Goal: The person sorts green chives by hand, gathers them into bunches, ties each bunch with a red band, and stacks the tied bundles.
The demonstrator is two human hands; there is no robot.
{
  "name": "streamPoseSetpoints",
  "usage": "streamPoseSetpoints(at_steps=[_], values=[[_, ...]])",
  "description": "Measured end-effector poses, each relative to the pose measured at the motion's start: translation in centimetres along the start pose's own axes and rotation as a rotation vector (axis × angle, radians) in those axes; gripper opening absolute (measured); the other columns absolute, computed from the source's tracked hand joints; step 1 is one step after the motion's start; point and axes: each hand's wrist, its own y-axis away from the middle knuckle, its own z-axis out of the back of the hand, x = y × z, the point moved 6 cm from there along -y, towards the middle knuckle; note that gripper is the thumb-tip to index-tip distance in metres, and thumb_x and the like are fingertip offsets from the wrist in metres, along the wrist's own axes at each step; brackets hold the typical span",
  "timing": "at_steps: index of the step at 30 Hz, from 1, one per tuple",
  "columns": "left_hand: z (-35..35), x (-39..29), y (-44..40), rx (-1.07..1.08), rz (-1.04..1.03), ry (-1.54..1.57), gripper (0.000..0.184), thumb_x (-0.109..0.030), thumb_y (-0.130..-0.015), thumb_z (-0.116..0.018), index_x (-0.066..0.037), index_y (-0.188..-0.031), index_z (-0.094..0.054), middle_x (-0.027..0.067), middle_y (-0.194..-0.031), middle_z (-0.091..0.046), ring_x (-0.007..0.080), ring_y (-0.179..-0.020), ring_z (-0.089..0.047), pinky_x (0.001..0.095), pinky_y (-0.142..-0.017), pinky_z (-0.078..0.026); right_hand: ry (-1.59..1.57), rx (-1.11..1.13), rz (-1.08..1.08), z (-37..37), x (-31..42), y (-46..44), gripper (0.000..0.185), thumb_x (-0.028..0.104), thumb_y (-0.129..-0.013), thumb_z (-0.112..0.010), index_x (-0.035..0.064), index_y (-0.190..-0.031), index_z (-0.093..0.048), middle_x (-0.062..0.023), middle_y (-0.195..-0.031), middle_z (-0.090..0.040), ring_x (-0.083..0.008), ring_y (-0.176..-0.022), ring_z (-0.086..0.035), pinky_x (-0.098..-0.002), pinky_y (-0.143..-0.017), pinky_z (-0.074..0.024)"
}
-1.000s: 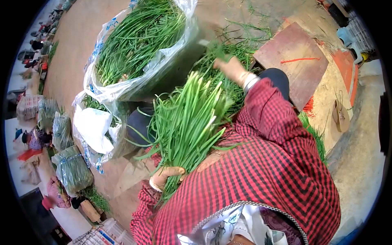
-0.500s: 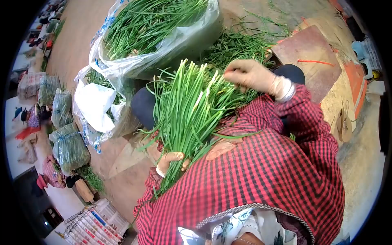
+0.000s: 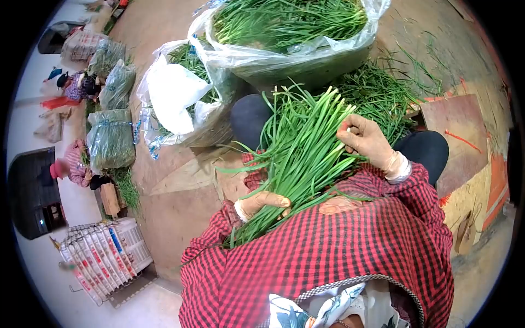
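Observation:
A large bundle of long green stalks [image 3: 306, 147] with pale ends lies slanted over my lap. Wrapped round its lower, leafy part is my left hand [image 3: 265, 204], in a thin pale glove. My right hand [image 3: 363, 139], gloved too, is at the pale ends on the bundle's right side, thumb and fingers pinched together; what is between the fingertips is too small to make out. Loose greens [image 3: 383, 90] lie in a heap on the ground beyond that hand.
A big clear plastic bag [image 3: 290, 60] full of greens stands ahead. Left of it is a smaller bag under white plastic [image 3: 175, 93]. A reddish board [image 3: 456, 128] lies at the right. Packed bags [image 3: 111, 139], stacked crates [image 3: 104, 257] and two people are at the left.
My right hand has come back from the loose greens to the pale ends, its fingers now pinched. My left hand keeps its hold. The view has turned, so the surroundings sit further right.

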Motion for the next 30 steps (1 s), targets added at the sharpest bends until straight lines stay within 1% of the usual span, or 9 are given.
streamPoseSetpoints(at_steps=[2, 9, 13, 14, 17, 20, 23, 27, 30], values=[[-0.3, -0.2, 0.3, -0.175, 0.095, -0.033, 0.030, -0.024, -0.093, -0.059, 0.004, -0.102, -0.067, 0.0097, -0.095, -0.069, 0.0167, -0.084, -0.062, 0.0309, -0.080, -0.048, 0.077, -0.084, -0.074, 1.3, 1.1, 0.2, 0.019, 0.021, -0.091, -0.064, 0.0047, -0.094, -0.057, 0.0030, -0.061, -0.052, -0.0032, -0.049, -0.044, -0.0198, -0.044, -0.0338], [-1.1, -1.5, 0.1, -0.087, -0.020, 0.054, 0.024, -0.019, -0.090, -0.064, 0.002, -0.102, -0.066, 0.0087, -0.097, -0.069, 0.0172, -0.083, -0.063, 0.0315, -0.078, -0.050, 0.124, -0.226, -0.017, 6.5, 0.7, -1.0, 0.016, 0.020, -0.091, -0.064, 0.0052, -0.092, -0.058, 0.0011, -0.064, -0.054, -0.0045, -0.048, -0.046, -0.0196, -0.042, -0.0353], [-1.6, -2.7, 0.6, -0.289, 0.016, 0.056, 0.056, -0.003, -0.077, -0.075, -0.002, -0.130, -0.054, 0.0068, -0.118, -0.064, 0.0169, -0.103, -0.060, 0.0316, -0.092, -0.047, 0.791, -0.088, -0.046, 7.5, -0.8, -2.1, 0.044, 0.035, -0.084, -0.072, 0.0034, -0.113, -0.061, -0.0095, -0.087, -0.065, -0.0212, -0.087, -0.064, -0.0336, -0.080, -0.0508], [-1.7, -2.7, 0.6, -0.289, 0.021, 0.056, 0.056, -0.003, -0.077, -0.075, -0.002, -0.130, -0.054, 0.0068, -0.118, -0.064, 0.0169, -0.103, -0.060, 0.0316, -0.092, -0.047, 0.809, -0.166, 0.079, 7.8, 0.4, -1.9, 0.056, 0.047, -0.082, -0.070, 0.0049, -0.118, -0.062, -0.0187, -0.112, -0.064, -0.0305, -0.105, -0.062, -0.0389, -0.091, -0.0477], [-2.2, -4.3, 0.4, -0.235, -0.155, -0.163, 0.050, -0.005, -0.077, -0.075, -0.001, -0.125, -0.058, 0.0059, -0.115, -0.064, 0.0166, -0.100, -0.059, 0.0309, -0.089, -0.047, 1.023, -0.272, 0.220, 6.9, 4.1, -1.3, 0.093, 0.066, -0.080, -0.060, -0.0063, -0.137, -0.044, -0.0269, -0.138, -0.046, -0.0374, -0.132, -0.041, -0.0418, -0.111, -0.0310], [-2.5, -5.0, 0.3, -0.259, -0.089, -0.298, 0.046, -0.007, -0.077, -0.074, -0.002, -0.121, -0.061, 0.0066, -0.113, -0.065, 0.0152, -0.100, -0.059, 0.0301, -0.088, -0.047, 1.361, -0.103, 0.267, 2.7, 4.9, -2.5, 0.110, 0.074, -0.075, -0.057, -0.0113, -0.140, -0.034, -0.0318, -0.139, -0.042, -0.0393, -0.135, -0.037, -0.0430, -0.114, -0.0259], [-2.8, -6.1, 0.2, -0.314, -0.072, -0.620, 0.050, -0.009, -0.079, -0.072, -0.001, -0.126, -0.057, 0.0092, -0.116, -0.065, 0.0205, -0.103, -0.059, 0.0341, -0.094, -0.045, 1.224, 0.113, 0.116, 0.7, 4.6, -4.7, 0.123, 0.078, -0.069, -0.060, -0.0137, -0.143, -0.025, -0.0327, -0.131, -0.050, -0.0395, -0.128, -0.046, -0.0448, -0.115, -0.0236], [-3.7, -8.8, 0.6, -0.354, -0.197, -0.981, 0.050, -0.014, -0.078, -0.073, -0.003, -0.125, -0.058, 0.0099, -0.119, -0.063, 0.0221, -0.110, -0.055, 0.0374, -0.099, -0.041, 0.986, 0.187, 0.062, -1.3, 3.0, -5.4, 0.097, 0.053, -0.074, -0.067, -0.0119, -0.136, -0.028, -0.0316, -0.102, -0.063, -0.0429, -0.098, -0.062, -0.0432, -0.085, -0.0499], [-2.8, -8.6, 0.7, -0.355, -0.233, -1.153, 0.047, -0.015, -0.078, -0.072, -0.003, -0.122, -0.060, 0.0119, -0.116, -0.064, 0.0249, -0.109, -0.056, 0.0367, -0.099, -0.041, 0.943, 0.080, 0.130, -0.6, 1.6, -5.8, 0.047, 0.037, -0.085, -0.057, -0.0014, -0.111, -0.053, -0.0228, -0.092, -0.065, -0.0407, -0.089, -0.063, -0.0465, -0.079, -0.0492]])
